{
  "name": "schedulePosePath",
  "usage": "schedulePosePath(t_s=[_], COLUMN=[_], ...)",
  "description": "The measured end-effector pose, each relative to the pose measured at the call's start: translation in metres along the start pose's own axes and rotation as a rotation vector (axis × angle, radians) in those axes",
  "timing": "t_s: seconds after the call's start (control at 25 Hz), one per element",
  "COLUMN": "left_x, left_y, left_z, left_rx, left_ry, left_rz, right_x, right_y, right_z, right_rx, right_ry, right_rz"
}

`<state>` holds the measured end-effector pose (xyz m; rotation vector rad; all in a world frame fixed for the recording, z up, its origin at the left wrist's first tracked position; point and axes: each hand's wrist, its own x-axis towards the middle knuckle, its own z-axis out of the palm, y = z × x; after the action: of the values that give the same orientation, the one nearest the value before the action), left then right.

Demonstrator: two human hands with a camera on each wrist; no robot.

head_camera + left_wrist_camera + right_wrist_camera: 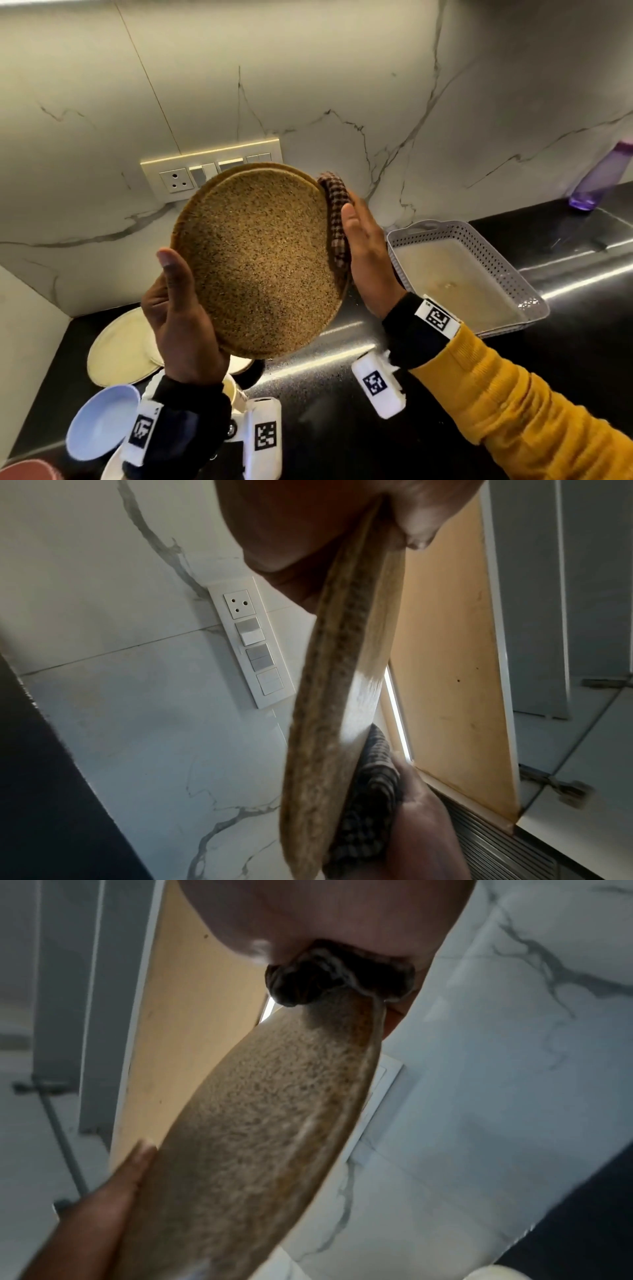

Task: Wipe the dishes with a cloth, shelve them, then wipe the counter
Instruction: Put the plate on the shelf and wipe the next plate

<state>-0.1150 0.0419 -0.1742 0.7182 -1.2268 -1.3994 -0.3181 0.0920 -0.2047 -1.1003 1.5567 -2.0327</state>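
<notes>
A round speckled brown plate point(260, 260) is held up on edge above the black counter point(342, 428), its face turned toward me. My left hand point(178, 308) grips its lower left rim, thumb on the face and fingers behind. My right hand point(366, 253) pinches a dark checked cloth point(337, 212) over the plate's right rim. In the left wrist view the plate point(329, 723) shows edge-on with the cloth point(373, 785) bunched on its back. The right wrist view shows the cloth point(329, 977) folded over the rim of the plate point(260, 1137).
A cream plate point(116, 346), a pale blue bowl point(102, 421) and a cream cup point(233, 390) sit on the counter's left. A white perforated tray point(472, 274) lies to the right, a purple bottle point(599, 178) beyond it. A switch panel point(205, 171) is on the marble wall.
</notes>
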Motion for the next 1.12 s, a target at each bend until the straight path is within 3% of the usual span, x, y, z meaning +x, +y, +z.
schedulePosePath(t_s=[0.16, 0.24, 0.32, 0.44, 0.56, 0.64, 0.76, 0.88, 1.0, 1.12], left_x=[0.003, 0.015, 0.023, 0.032, 0.038, 0.038, 0.042, 0.045, 0.05, 0.06], left_y=[-0.004, -0.018, -0.029, -0.036, -0.025, -0.016, -0.016, -0.019, -0.013, -0.02], left_z=[-0.006, -0.009, -0.021, -0.032, -0.024, -0.012, -0.005, -0.011, -0.01, -0.016], left_rx=[0.008, -0.054, 0.01, 0.251, 0.719, 0.874, 0.731, 0.53, 0.177, -0.039], left_ry=[0.024, 0.009, -0.015, -0.043, -0.185, -0.295, -0.313, -0.23, -0.132, -0.062], left_rz=[-0.003, -0.017, -0.014, 0.101, 0.492, 0.603, 0.512, 0.348, 0.202, 0.006], right_x=[-0.011, -0.01, -0.006, -0.002, -0.009, -0.017, -0.02, -0.017, -0.018, -0.029], right_y=[-0.008, -0.012, -0.017, -0.03, -0.041, -0.044, -0.045, -0.048, -0.052, -0.057], right_z=[-0.008, -0.017, -0.024, -0.027, -0.018, -0.01, -0.008, -0.018, -0.025, -0.018], right_rx=[0.403, 0.459, 0.378, 0.057, -0.447, -0.653, -0.631, -0.514, -0.379, -0.251], right_ry=[-0.072, -0.086, -0.091, -0.133, -0.265, -0.315, -0.341, -0.347, -0.23, -0.15], right_rz=[0.289, 0.364, 0.342, 0.103, -0.263, -0.437, -0.447, -0.367, -0.314, -0.312])
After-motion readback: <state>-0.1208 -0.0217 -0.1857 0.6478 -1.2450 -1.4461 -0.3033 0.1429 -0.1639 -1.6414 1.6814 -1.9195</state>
